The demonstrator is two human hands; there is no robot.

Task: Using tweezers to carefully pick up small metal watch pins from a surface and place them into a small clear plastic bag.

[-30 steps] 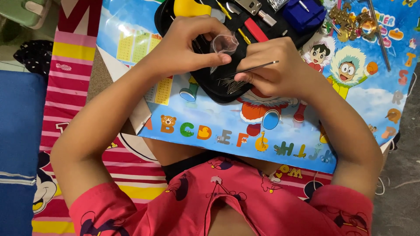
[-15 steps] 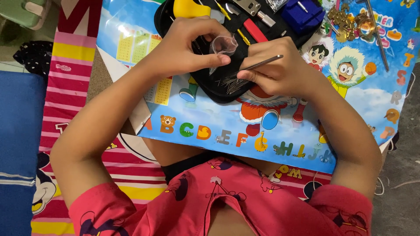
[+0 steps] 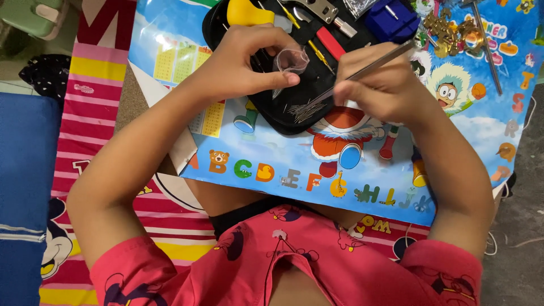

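Fingers (image 3: 283,78) of the left hand (image 3: 241,62) pinch a small clear cup (image 3: 292,58) over the black tray (image 3: 283,116). The right hand (image 3: 379,85) is closed around thin metal tweezers (image 3: 362,69), whose tips reach down to a heap of fine pins (image 3: 303,110) near the tray's front edge, just below the cup. Tools crowd the tray's far half: a yellow bulb (image 3: 246,12), a red-handled tool (image 3: 330,43), a blue block (image 3: 391,20). The cartoon alphabet mat (image 3: 317,170) lies open toward the body.
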